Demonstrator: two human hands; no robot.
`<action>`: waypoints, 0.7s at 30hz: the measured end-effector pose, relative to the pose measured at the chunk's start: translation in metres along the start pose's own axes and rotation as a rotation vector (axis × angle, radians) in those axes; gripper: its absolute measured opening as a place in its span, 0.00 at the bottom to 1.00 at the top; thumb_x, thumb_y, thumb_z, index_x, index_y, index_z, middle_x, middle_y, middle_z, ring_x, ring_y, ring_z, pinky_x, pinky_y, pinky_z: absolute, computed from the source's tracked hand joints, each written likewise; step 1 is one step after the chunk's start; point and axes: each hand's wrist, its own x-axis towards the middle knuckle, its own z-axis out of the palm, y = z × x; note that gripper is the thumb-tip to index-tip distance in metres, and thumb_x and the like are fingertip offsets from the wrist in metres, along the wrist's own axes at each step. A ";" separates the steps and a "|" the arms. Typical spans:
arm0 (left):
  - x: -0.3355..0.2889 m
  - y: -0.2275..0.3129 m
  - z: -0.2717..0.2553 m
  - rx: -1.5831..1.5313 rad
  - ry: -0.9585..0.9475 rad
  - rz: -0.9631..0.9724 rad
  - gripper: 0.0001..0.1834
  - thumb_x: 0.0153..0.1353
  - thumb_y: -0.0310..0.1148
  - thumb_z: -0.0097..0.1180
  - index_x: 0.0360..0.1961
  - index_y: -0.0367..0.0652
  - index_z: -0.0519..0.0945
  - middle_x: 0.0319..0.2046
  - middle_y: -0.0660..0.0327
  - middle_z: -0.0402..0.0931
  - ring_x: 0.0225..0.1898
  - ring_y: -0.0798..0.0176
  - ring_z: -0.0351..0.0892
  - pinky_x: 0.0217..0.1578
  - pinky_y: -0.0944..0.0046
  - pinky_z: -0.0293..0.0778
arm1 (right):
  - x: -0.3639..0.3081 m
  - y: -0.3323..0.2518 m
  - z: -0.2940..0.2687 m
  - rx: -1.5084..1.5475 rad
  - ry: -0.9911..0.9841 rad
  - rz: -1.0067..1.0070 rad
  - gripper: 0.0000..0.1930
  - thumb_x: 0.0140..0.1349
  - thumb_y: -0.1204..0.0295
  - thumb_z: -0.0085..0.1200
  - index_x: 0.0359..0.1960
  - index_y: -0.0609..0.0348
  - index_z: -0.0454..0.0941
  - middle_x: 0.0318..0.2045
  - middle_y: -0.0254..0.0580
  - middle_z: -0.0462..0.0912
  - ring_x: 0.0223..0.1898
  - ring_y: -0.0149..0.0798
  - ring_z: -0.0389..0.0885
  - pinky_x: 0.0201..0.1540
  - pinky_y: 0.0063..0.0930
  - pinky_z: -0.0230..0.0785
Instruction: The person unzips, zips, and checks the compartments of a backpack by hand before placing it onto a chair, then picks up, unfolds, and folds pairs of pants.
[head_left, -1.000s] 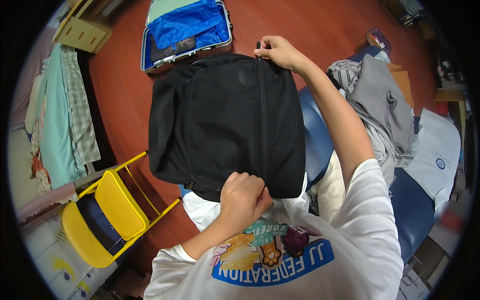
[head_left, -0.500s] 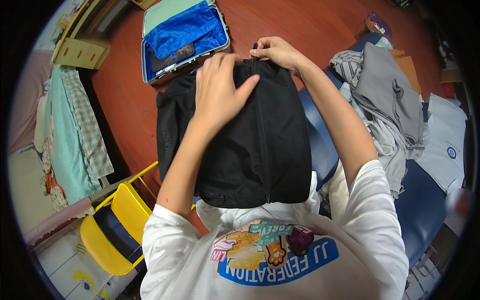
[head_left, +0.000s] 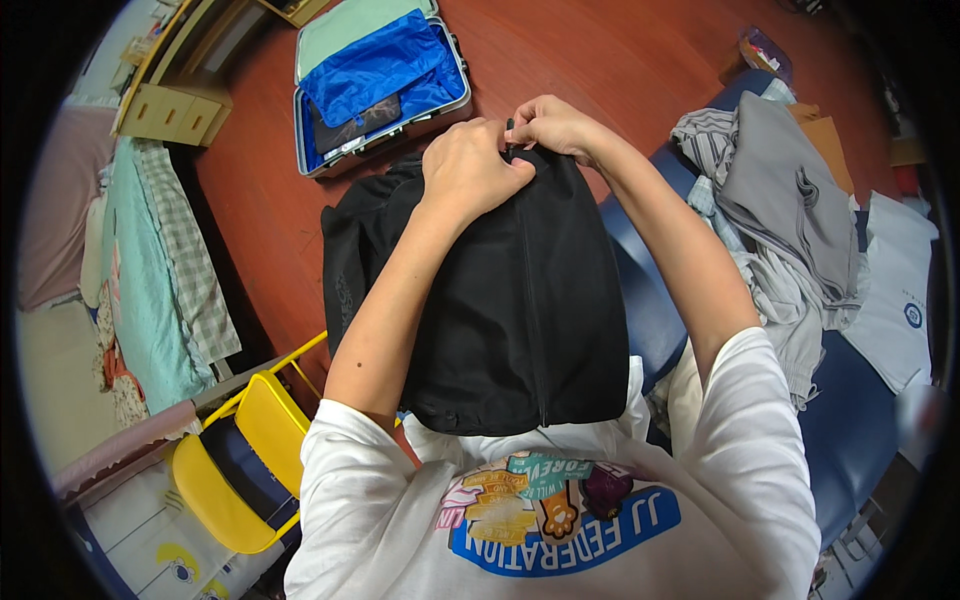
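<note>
A black zippered fabric piece (head_left: 490,320) lies across my lap; whether it is a jacket or a bag I cannot tell. Its long zipper runs from the far edge down to the near edge. My left hand (head_left: 470,170) grips the far edge just left of the zipper, fingers curled over and thumb on top. Close beside it, my right hand (head_left: 550,130) pinches the small black zipper pull (head_left: 510,126) at the zipper's far end. The fingertips partly hide that end.
Beyond my hands an open suitcase (head_left: 385,85) with blue lining stands on the reddish floor (head_left: 560,50). On the right, clothes (head_left: 785,200) are heaped on a dark blue seat (head_left: 855,430). A yellow folding chair (head_left: 225,490) is at the left, near a bed with a green cover (head_left: 150,280).
My left hand has slid right along the far edge, closer to my right hand, and its fingers have curled in. The right hand keeps its pinch. The whole view has shifted slightly.
</note>
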 end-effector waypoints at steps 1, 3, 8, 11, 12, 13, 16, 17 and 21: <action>0.000 0.000 -0.001 -0.038 -0.019 -0.027 0.17 0.44 0.40 0.65 0.32 0.38 0.84 0.35 0.53 0.84 0.40 0.51 0.83 0.42 0.55 0.77 | 0.001 0.000 0.000 -0.031 -0.004 0.022 0.09 0.58 0.73 0.66 0.23 0.60 0.79 0.23 0.37 0.81 0.26 0.30 0.74 0.30 0.29 0.66; -0.001 -0.005 0.003 -0.042 0.025 -0.009 0.17 0.45 0.40 0.65 0.32 0.37 0.83 0.35 0.53 0.83 0.40 0.51 0.83 0.42 0.55 0.77 | 0.002 -0.005 0.003 -0.060 -0.006 0.042 0.08 0.57 0.73 0.66 0.24 0.61 0.80 0.23 0.37 0.81 0.26 0.30 0.74 0.30 0.29 0.66; -0.005 -0.018 0.006 -0.085 0.141 0.055 0.17 0.48 0.41 0.64 0.32 0.36 0.82 0.33 0.53 0.81 0.39 0.52 0.81 0.42 0.56 0.76 | -0.014 -0.027 0.008 -0.138 -0.012 0.004 0.10 0.60 0.73 0.63 0.23 0.60 0.76 0.23 0.32 0.79 0.26 0.26 0.72 0.30 0.23 0.64; -0.009 -0.010 -0.004 -0.125 0.174 0.095 0.14 0.48 0.38 0.65 0.25 0.37 0.78 0.27 0.55 0.78 0.35 0.52 0.77 0.38 0.53 0.74 | -0.026 -0.035 0.005 -0.096 -0.003 -0.086 0.10 0.61 0.73 0.62 0.24 0.59 0.75 0.23 0.30 0.77 0.26 0.25 0.70 0.29 0.23 0.62; -0.015 -0.008 -0.013 -0.124 0.200 0.110 0.14 0.47 0.38 0.65 0.23 0.37 0.76 0.26 0.55 0.76 0.34 0.52 0.77 0.36 0.53 0.73 | -0.033 -0.045 0.009 -0.097 -0.009 -0.090 0.10 0.61 0.73 0.62 0.24 0.59 0.75 0.23 0.30 0.77 0.26 0.25 0.70 0.29 0.23 0.62; -0.021 -0.005 -0.023 -0.121 0.229 0.125 0.15 0.47 0.38 0.65 0.22 0.38 0.74 0.25 0.55 0.75 0.33 0.51 0.76 0.35 0.52 0.72 | -0.043 -0.056 0.014 -0.093 -0.016 -0.156 0.10 0.62 0.73 0.61 0.24 0.59 0.74 0.23 0.30 0.76 0.26 0.24 0.70 0.29 0.22 0.61; -0.049 0.004 -0.052 -0.190 0.427 0.232 0.13 0.45 0.30 0.65 0.24 0.39 0.71 0.23 0.57 0.70 0.29 0.52 0.71 0.31 0.54 0.69 | -0.082 -0.096 0.032 -0.185 0.024 -0.369 0.11 0.63 0.74 0.60 0.26 0.59 0.71 0.22 0.28 0.74 0.29 0.21 0.69 0.31 0.21 0.61; -0.059 0.010 -0.066 -0.189 0.472 0.237 0.13 0.44 0.29 0.65 0.24 0.39 0.71 0.23 0.57 0.69 0.28 0.52 0.71 0.31 0.54 0.68 | -0.088 -0.101 0.038 -0.184 0.051 -0.494 0.10 0.63 0.75 0.60 0.26 0.60 0.71 0.22 0.28 0.72 0.28 0.21 0.69 0.29 0.21 0.62; -0.107 0.023 -0.113 -0.164 0.641 0.231 0.13 0.42 0.26 0.65 0.28 0.40 0.74 0.23 0.58 0.67 0.28 0.52 0.69 0.31 0.57 0.65 | -0.142 -0.157 0.074 -0.250 0.140 -0.794 0.07 0.58 0.77 0.60 0.30 0.66 0.74 0.27 0.42 0.83 0.30 0.31 0.80 0.33 0.27 0.72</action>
